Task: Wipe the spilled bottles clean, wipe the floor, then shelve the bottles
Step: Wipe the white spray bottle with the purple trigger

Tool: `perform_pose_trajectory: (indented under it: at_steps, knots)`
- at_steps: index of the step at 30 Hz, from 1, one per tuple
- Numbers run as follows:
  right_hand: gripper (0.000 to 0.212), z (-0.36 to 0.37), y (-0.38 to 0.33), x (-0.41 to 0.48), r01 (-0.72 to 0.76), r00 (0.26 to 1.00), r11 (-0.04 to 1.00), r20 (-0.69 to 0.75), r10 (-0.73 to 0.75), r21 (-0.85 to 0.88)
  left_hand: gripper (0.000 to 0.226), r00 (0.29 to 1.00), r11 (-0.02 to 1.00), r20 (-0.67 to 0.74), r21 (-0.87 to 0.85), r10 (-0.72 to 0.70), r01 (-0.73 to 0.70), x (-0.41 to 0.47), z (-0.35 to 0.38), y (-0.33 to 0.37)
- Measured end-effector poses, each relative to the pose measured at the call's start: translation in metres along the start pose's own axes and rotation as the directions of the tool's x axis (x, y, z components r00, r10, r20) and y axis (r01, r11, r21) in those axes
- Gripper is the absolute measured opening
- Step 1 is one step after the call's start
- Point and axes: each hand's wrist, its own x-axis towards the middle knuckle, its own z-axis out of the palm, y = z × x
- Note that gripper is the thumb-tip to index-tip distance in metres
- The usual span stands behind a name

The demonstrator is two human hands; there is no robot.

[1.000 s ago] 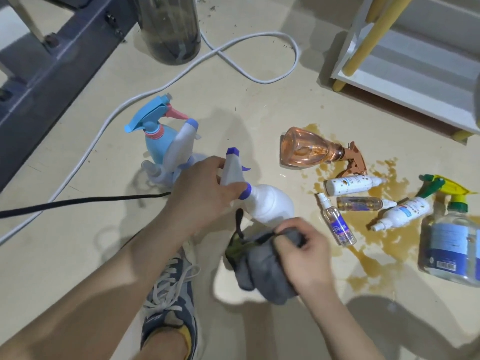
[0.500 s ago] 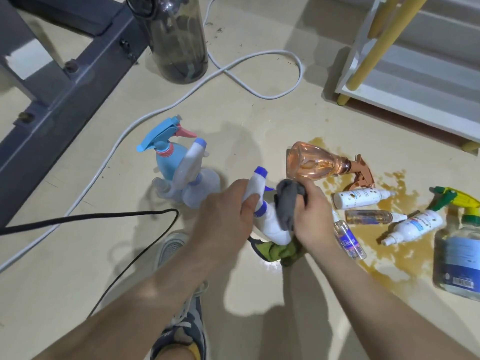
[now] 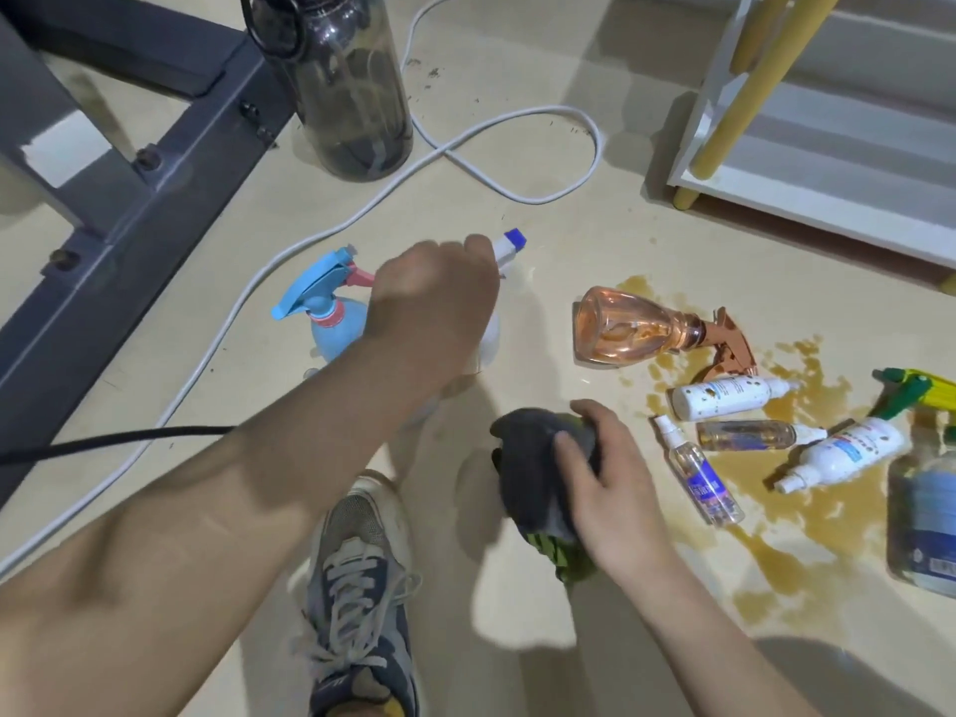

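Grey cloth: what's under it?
A green striped fabric pokes out below the grey cloth, which the right hand grips. Whether it is a separate rag or the cloth's other side is hidden, as is the floor beneath.

Most of white spray bottle [image 3: 504, 246] behind blurred left hand [image 3: 434, 307]

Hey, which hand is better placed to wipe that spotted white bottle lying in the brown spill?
Right, probably. The right hand grips the grey cloth and sits nearest the spotted white bottle. The left hand is farther off, gripping the white spray bottle beside the blue sprayer.
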Motion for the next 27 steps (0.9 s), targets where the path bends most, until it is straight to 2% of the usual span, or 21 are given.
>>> perform_pose_trajectory:
  at_steps: [2,4,5,7,8,10,11,12,14,15,16,18,20,22,23,25,27]
  knots:
    - [0.059,0.019,0.008,-0.006,0.142,0.975,0.97,0.196,-0.103,-0.2,0.017,0.999,0.999,-0.026,0.006,-0.038,0.038,0.003,-0.002,-0.005]
    - [0.077,0.04,0.016,-0.008,0.277,0.89,0.846,0.453,-0.048,-0.455,0.029,0.981,0.997,-0.191,0.073,-0.021,0.036,0.003,0.001,-0.01]
    - [0.079,0.049,0.021,-0.007,0.336,0.856,0.747,0.517,0.012,-0.574,0.036,0.963,0.993,-0.27,0.111,-0.015,0.047,0.0,0.0,-0.011]
    - [0.077,0.061,0.024,0.0,0.417,0.839,0.585,0.542,0.046,-0.696,0.045,0.906,0.99,-0.422,0.137,0.028,0.033,-0.005,0.008,-0.013]
    - [0.075,0.065,0.024,0.005,0.444,0.839,0.538,0.543,0.03,-0.717,0.042,0.898,0.994,-0.44,0.11,0.033,0.017,-0.008,0.012,-0.013]
    - [0.069,0.069,0.02,0.012,0.496,0.83,0.47,0.558,-0.008,-0.73,0.032,0.912,0.996,-0.404,-0.023,0.069,-0.085,-0.018,0.008,-0.01]
    - [0.062,0.067,0.017,0.016,0.479,0.832,0.507,0.554,-0.003,-0.717,0.029,0.929,0.98,-0.361,-0.141,0.085,-0.144,-0.023,0.004,-0.007]
    - [0.051,0.062,0.011,0.019,0.413,0.846,0.618,0.533,0.01,-0.669,0.028,0.956,0.947,-0.28,-0.274,0.086,-0.166,-0.029,-0.004,-0.005]
    - [0.017,0.043,-0.009,0.021,0.174,0.906,0.861,0.421,0.051,-0.477,0.03,0.992,0.886,-0.041,-0.447,0.115,-0.121,-0.038,-0.021,-0.007]
    - [0.021,0.028,-0.023,0.018,0.053,0.929,0.936,0.36,0.081,-0.347,0.03,0.99,0.86,0.055,-0.502,0.134,-0.088,-0.045,-0.032,-0.01]
    - [0.036,0.01,-0.037,0.014,-0.067,0.943,0.972,0.305,0.137,-0.227,0.03,0.984,0.822,0.112,-0.567,0.138,-0.051,-0.053,-0.048,-0.015]
    - [0.049,-0.032,-0.066,0.001,-0.312,0.928,0.948,0.233,0.29,0.062,0.026,0.976,0.757,0.169,-0.654,0.137,0.007,-0.07,-0.079,-0.025]
    - [0.053,-0.075,-0.092,-0.018,-0.485,0.87,0.79,0.299,0.392,0.376,0.019,0.963,0.717,0.221,-0.696,0.153,0.046,-0.089,-0.112,-0.029]
    - [0.055,-0.116,-0.116,-0.041,-0.484,0.874,0.644,0.36,0.326,0.592,0.014,0.95,0.646,0.239,-0.761,0.201,0.055,-0.109,-0.15,-0.027]
    - [0.055,-0.134,-0.129,-0.056,-0.455,0.889,0.617,0.367,0.273,0.642,0.015,0.942,0.624,0.242,-0.78,0.231,0.047,-0.121,-0.172,-0.025]
    - [0.053,-0.166,-0.155,-0.086,-0.369,0.923,0.651,0.343,0.174,0.663,0.026,0.927,0.62,0.233,-0.785,0.294,0.0,-0.146,-0.215,-0.019]
    - [0.051,-0.194,-0.181,-0.118,-0.271,0.941,0.678,0.336,0.038,0.683,0.038,0.92,0.68,0.184,-0.725,0.347,-0.111,-0.176,-0.258,-0.004]
